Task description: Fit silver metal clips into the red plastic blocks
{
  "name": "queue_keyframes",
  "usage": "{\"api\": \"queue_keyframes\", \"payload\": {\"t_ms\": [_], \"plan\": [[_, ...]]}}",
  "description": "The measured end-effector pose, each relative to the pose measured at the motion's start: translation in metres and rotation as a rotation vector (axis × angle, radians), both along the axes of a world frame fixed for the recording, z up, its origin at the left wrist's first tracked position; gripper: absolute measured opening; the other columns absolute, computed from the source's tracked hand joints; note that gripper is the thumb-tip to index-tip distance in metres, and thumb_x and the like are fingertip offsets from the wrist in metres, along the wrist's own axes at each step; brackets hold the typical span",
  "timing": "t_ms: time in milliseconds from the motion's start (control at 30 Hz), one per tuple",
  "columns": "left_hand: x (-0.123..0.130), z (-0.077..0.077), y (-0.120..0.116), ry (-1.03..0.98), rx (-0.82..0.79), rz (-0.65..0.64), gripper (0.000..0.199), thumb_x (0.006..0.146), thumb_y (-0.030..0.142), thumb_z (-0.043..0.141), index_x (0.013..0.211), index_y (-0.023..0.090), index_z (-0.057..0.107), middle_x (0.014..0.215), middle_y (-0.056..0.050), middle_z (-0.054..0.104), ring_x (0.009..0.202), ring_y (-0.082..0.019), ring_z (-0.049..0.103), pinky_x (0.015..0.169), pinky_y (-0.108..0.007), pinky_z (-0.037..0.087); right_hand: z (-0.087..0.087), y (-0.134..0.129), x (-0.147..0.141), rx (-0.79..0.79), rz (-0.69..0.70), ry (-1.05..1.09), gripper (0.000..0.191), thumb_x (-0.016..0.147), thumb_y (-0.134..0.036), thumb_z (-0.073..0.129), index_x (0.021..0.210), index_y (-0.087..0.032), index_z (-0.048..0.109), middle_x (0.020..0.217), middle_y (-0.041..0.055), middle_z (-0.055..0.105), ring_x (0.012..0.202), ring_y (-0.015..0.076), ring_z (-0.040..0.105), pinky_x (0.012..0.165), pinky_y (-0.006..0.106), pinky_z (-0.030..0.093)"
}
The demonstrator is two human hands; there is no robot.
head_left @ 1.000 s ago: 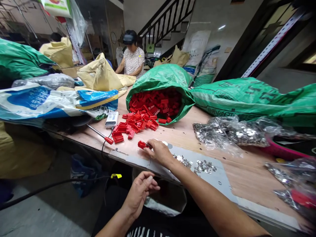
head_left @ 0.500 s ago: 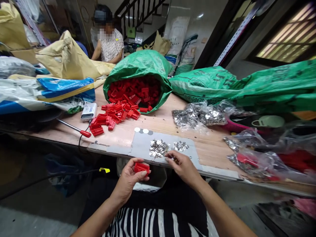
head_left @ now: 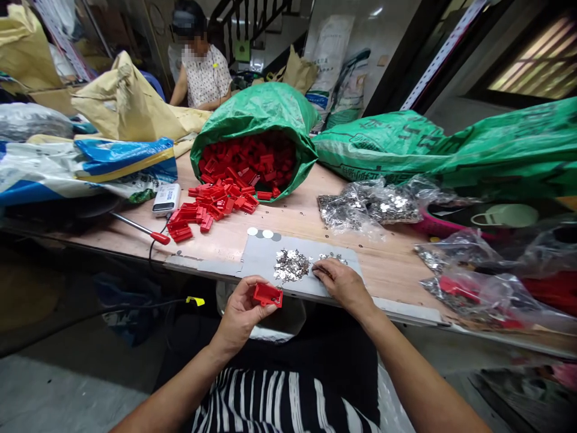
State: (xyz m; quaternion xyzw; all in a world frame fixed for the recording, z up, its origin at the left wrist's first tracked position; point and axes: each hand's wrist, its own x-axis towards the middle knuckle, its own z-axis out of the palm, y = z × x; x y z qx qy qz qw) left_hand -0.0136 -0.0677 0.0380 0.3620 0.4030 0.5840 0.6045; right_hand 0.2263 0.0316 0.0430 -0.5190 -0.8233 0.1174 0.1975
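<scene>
In the head view, the grey mat [head_left: 259, 260] on the worktop [head_left: 216, 255] was the landmark. The left hand [head_left: 243, 310] held a red case [head_left: 267, 295] just off the mat's near edge, toward its left end — hollow side up, long axis running roughly along that edge. The right hand [head_left: 342, 285] reached over the mat's right part, fingertips drawn close together; whether they pinched anything, I could not tell. The larger metal heap [head_left: 291, 265] lay mid-mat, beyond the case and rightward, between the hands — the right fingertips just beside it. The smaller metal heap [head_left: 333, 257], partly hidden, lay behind the right hand.
</scene>
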Motion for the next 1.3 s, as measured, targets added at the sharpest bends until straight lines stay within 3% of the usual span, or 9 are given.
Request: {"api": "queue_keyframes", "payload": {"t_ms": [133,300,433,533,700,967,1300], "plan": [[0.001,0.0,0.003,-0.043,-0.01,0.006,0.039,0.068,0.017,0.077,0.101,0.022,0.058,0.091,0.0,0.066,0.084,-0.014,0.063,0.081,-0.025,0.049,0.006,0.001,0.003,0.016,-0.027,0.04,0.014,0.087,-0.03,0.049,0.09,-0.022,0.06,0.091,0.0063,0.066,0.082,0.0208,0.062,0.073,0.031,0.046],[0.003,0.005,0.004,-0.05,-0.022,0.009,0.044,0.067,0.018,0.077,0.108,0.021,0.062,0.088,0.0,0.066,0.08,-0.012,0.062,0.078,-0.023,0.048,0.017,-0.008,-0.003,-0.106,-0.051,0.211,0.016,0.087,-0.037,0.052,0.086,-0.021,0.055,0.076,0.002,0.063,0.064,0.0153,0.056,0.061,0.026,0.042],[0.003,0.011,0.004,-0.287,-0.173,-0.177,0.059,0.079,0.027,0.067,0.133,0.023,0.046,0.083,-0.003,0.065,0.071,-0.015,0.064,0.064,-0.025,0.049,0.028,-0.023,-0.021,-0.202,0.026,0.409,0.022,0.086,-0.041,0.056,0.084,-0.02,0.057,0.075,0.0018,0.062,0.063,0.0136,0.052,0.059,0.024,0.041],[0.002,0.012,0.004,-0.457,-0.265,-0.267,0.052,0.087,0.03,0.057,0.136,0.018,0.043,0.075,-0.005,0.062,0.063,-0.014,0.063,0.056,-0.022,0.044,0.036,-0.035,-0.038,-0.244,0.093,0.483,0.02,0.088,-0.038,0.056,0.085,-0.019,0.061,0.076,0.0014,0.062,0.063,0.0129,0.053,0.059,0.024,0.042],[0.002,0.01,0.002,-0.587,-0.345,-0.294,0.042,0.089,0.029,0.052,0.128,0.015,0.053,0.078,-0.007,0.062,0.058,-0.013,0.06,0.052,-0.021,0.041,0.042,-0.045,-0.057,-0.202,0.205,0.433,0.013,0.089,-0.029,0.056,0.087,-0.02,0.064,0.071,0.0008,0.063,0.059,0.0123,0.053,0.057,0.024,0.043],[0.006,0.012,0.003,-0.567,-0.403,-0.266,0.033,0.088,0.028,0.053,0.118,0.015,0.06,0.074,-0.006,0.061,0.055,-0.011,0.058,0.049,-0.02,0.041,0.039,-0.041,-0.06,-0.044,0.42,0.341,0.011,0.09,-0.017,0.053,0.091,-0.021,0.064,0.085,0.0046,0.069,0.079,0.016,0.063,0.072,0.028,0.05],[0.01,0.007,0.001,-0.503,-0.43,-0.309,0.035,0.088,0.031,0.053,0.118,0.015,0.06,0.068,-0.005,0.061,0.05,-0.011,0.059,0.044,-0.018,0.041,0.039,-0.038,-0.058,-0.146,0.479,0.239,0.016,0.09,-0.017,0.052,0.095,-0.021,0.067,0.089,0.0062,0.068,0.083,0.0176,0.063,0.075,0.03,0.051]]}}
